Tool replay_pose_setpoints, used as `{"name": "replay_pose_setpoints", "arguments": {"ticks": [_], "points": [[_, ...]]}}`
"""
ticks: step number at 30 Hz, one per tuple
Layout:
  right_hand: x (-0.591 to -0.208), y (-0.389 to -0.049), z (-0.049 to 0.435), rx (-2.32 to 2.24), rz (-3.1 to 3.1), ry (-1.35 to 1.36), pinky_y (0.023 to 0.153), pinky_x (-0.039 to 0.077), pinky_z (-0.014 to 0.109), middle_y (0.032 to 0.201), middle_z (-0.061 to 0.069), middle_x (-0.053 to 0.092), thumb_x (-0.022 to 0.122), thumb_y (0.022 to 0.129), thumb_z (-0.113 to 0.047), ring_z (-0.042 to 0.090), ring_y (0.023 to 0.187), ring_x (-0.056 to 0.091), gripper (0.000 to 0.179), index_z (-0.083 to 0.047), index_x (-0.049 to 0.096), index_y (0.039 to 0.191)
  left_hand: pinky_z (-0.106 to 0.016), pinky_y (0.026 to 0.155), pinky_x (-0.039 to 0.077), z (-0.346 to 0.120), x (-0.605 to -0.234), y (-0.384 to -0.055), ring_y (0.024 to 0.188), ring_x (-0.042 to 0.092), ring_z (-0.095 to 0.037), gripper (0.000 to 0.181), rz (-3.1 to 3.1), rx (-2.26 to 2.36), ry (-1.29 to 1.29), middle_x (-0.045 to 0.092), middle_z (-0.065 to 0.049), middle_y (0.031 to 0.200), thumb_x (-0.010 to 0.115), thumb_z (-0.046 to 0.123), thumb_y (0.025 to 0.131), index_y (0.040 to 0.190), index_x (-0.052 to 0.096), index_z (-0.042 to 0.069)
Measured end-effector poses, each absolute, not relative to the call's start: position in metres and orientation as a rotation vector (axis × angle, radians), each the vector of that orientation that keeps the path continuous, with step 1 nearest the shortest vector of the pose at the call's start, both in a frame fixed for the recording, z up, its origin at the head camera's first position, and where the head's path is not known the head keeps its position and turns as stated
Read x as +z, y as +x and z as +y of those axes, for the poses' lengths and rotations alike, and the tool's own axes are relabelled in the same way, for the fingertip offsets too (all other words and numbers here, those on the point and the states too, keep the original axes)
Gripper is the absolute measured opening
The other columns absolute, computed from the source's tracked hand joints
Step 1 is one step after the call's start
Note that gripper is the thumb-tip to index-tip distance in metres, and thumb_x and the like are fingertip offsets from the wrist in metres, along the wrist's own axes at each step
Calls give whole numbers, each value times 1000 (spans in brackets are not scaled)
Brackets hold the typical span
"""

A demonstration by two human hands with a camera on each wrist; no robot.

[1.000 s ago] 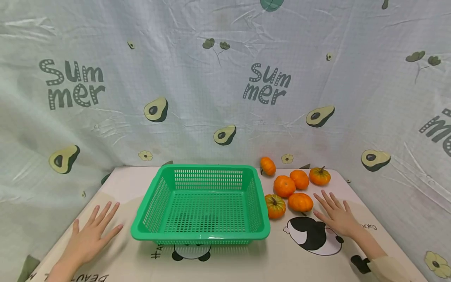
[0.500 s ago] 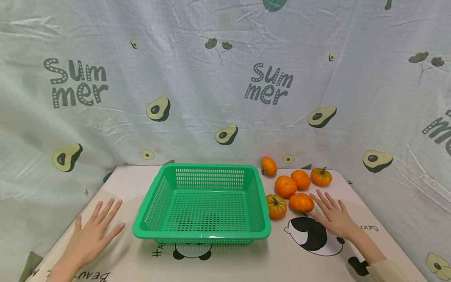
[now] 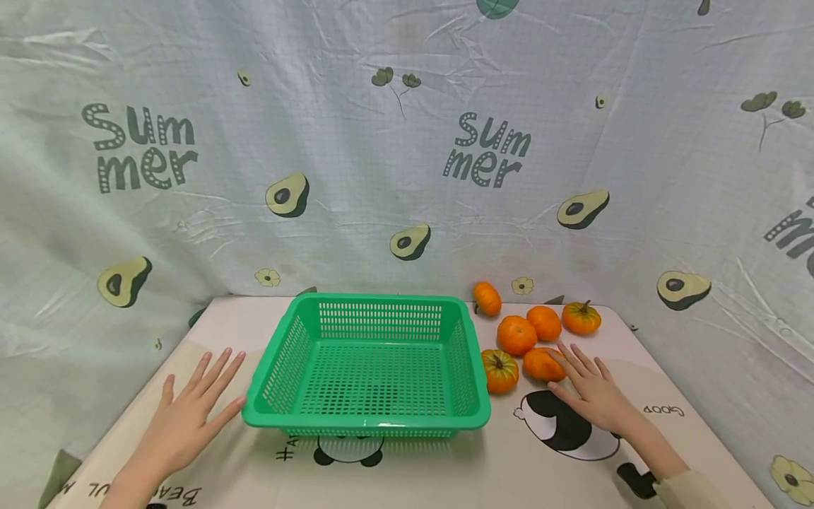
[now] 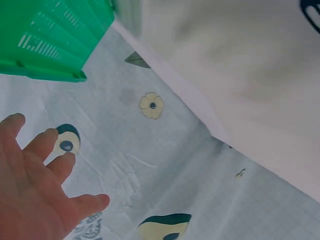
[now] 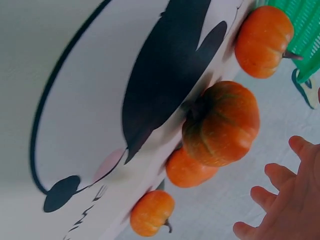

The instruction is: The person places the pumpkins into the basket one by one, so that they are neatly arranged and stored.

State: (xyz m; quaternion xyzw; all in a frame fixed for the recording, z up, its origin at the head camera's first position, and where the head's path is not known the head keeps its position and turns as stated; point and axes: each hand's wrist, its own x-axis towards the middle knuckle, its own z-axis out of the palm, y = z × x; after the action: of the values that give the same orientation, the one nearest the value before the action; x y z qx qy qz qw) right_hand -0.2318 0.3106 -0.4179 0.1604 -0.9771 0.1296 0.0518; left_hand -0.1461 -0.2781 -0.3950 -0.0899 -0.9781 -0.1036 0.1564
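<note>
The green basket (image 3: 367,423), rectangular plastic with slotted walls and a grid floor, stands upright and open-topped on the tabletop (image 3: 413,477). To its right lie 6 small, ribbed orange pumpkins: the near-left pumpkin (image 3: 500,372), streaked yellow-green around its stem, is just beside the basket's right wall, with the near-right pumpkin (image 3: 536,365), partly hidden, next to it. Behind these 2, the middle pumpkin (image 3: 516,335) and back-center pumpkin (image 3: 543,323), both plain orange, sit close together, while the far-right pumpkin (image 3: 581,319) stands stem up and the far-left pumpkin (image 3: 487,298) tips sideways, stem low.
</note>
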Motion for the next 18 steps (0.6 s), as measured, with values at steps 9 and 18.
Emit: {"name": "replay_pose_setpoints", "arguments": {"ticks": [9, 18], "points": [[-411, -228, 293, 428, -2913, 568, 104, 5, 62, 145, 23, 24, 51, 88, -39, 40, 134, 16, 62, -9, 32, 138, -62, 101, -16, -259, -382, -145, 136, -19, -8, 71, -2769, -288, -316, 14, -4, 151, 49, 44, 87, 145, 11, 29], [-418, -233, 273, 395, -2849, 631, 103, 14, 61, 143, 20, 29, 56, 86, -36, 41, 131, 24, 64, -8, 32, 139, -66, 102, -2, -240, -391, -151, 139, -11, -13, 73, -2779, -384, -357, 20, -8, 149, 53, 47, 84, 144, 18, 26]]}}
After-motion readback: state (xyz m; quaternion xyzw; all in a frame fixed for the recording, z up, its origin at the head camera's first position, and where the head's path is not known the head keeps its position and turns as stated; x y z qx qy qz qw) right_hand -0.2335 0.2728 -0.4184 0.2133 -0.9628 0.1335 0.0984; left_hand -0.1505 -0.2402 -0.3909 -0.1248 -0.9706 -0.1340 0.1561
